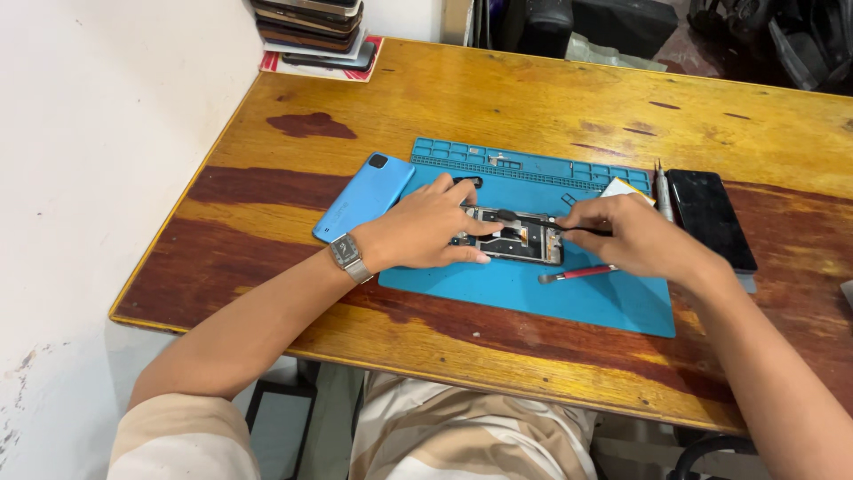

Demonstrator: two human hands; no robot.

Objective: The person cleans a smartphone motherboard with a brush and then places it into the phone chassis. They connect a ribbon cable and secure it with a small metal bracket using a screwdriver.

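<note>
An opened phone (520,238) with its insides showing lies on a blue work mat (586,298). My left hand (426,229) rests flat on the phone's left end and pins it down. My right hand (626,233) pinches a thin dark tool (577,228) whose tip reaches onto the phone's right part. A wristwatch (349,257) sits on my left wrist. The phone's blue back cover (362,196) lies at the mat's left edge.
A red-handled brush (577,273) lies on the mat below my right hand. A dark phone (709,218) and a slim screwdriver (663,188) lie at the right. A stack of phones (313,27) stands at the far left corner of the wooden table (498,98).
</note>
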